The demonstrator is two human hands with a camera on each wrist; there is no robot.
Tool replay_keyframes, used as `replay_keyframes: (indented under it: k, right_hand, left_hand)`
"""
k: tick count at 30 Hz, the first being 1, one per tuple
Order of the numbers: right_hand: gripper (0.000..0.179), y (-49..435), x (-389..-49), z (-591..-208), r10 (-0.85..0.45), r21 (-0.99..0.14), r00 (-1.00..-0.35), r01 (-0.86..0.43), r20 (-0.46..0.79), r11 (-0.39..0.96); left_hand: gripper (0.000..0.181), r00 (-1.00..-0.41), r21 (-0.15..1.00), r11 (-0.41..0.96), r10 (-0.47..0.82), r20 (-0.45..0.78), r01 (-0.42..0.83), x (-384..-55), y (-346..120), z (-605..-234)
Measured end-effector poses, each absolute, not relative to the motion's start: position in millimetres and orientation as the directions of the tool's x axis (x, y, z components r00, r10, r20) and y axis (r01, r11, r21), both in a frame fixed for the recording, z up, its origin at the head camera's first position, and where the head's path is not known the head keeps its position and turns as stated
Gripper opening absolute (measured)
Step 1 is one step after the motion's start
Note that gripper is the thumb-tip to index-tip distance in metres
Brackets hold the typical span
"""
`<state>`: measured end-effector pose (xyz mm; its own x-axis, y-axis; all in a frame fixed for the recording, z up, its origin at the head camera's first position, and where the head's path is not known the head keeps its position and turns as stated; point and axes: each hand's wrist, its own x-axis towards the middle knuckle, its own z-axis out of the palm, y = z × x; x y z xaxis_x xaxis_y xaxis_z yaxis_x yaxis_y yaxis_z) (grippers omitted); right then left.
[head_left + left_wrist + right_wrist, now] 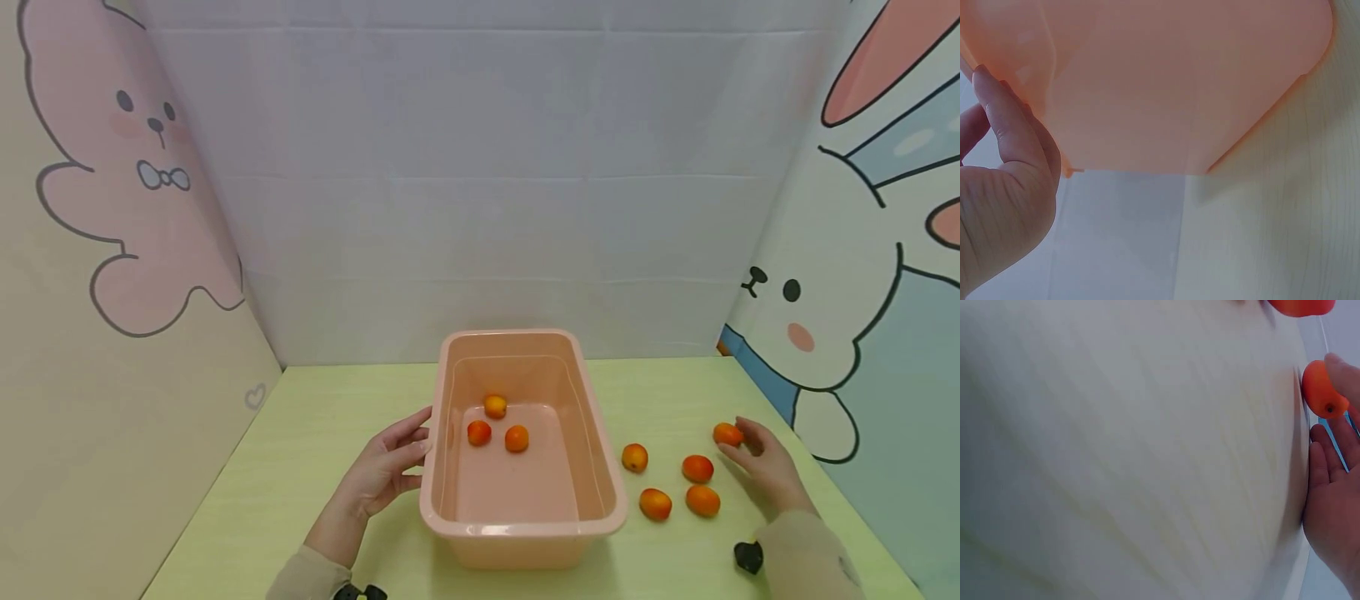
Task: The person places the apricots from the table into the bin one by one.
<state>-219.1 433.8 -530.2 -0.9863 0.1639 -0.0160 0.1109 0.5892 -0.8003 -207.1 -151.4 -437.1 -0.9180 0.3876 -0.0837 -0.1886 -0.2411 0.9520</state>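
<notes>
My left hand rests against the left side of a pink plastic tub, fingers extended and touching near its rim. In the left wrist view its fingertips lie along the tub's outer wall. Three small orange fruits lie inside the tub, toward the far end. Off to the right, my right hand pinches another small oval orange fruit between thumb and fingers. In the right wrist view the thumb lies over this fruit, whose dark stem spot shows, with fingers behind it.
Several more orange fruits lie on the pale yellow-green table between the tub and my right hand. A white cloth backdrop stands behind the table. Side panels with a pink cartoon bear and a rabbit flank it.
</notes>
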Motion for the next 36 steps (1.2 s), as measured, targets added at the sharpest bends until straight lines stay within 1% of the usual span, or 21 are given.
replay_keyframes:
  k: [8,12,17,24,31,36]
  right_hand:
    - [0.082,430.1,-218.9,-527.0,0.192,-0.774,-0.981,0.148,-0.036,0.615]
    - [0.081,426.7,-218.6,-524.5,0.242,-0.775,-0.968,0.198,-0.06,0.6]
    - [0.074,423.5,-218.6,-524.2,0.301,-0.78,-0.951,0.235,-0.063,0.58]
    - [0.066,424.6,-216.1,-523.6,0.316,-0.794,-0.948,0.207,-0.02,0.571]
    - [0.07,428.8,-213.9,-516.7,0.312,-0.797,-0.949,0.214,-0.034,0.564]
    - [0.068,426.6,-215.9,-507.2,0.297,-0.792,-0.955,0.176,0.006,0.584]
  left_hand:
    - [0.063,-0.92,0.955,-0.232,0.384,-0.083,-0.183,-207.6,-150.6,-437.1]
    - [0.063,-0.917,0.955,-0.235,0.391,-0.078,-0.181,-207.6,-150.8,-437.6]
    - [0.063,-0.918,0.953,-0.24,0.39,-0.078,-0.183,-206.9,-151.0,-437.3]
    - [0.064,-0.918,0.953,-0.243,0.388,-0.077,-0.183,-207.8,-151.4,-437.3]
    - [0.062,-0.916,0.953,-0.244,0.394,-0.072,-0.18,-207.9,-151.3,-437.9]
    - [0.062,-0.917,0.951,-0.248,0.392,-0.074,-0.183,-207.6,-151.4,-438.0]
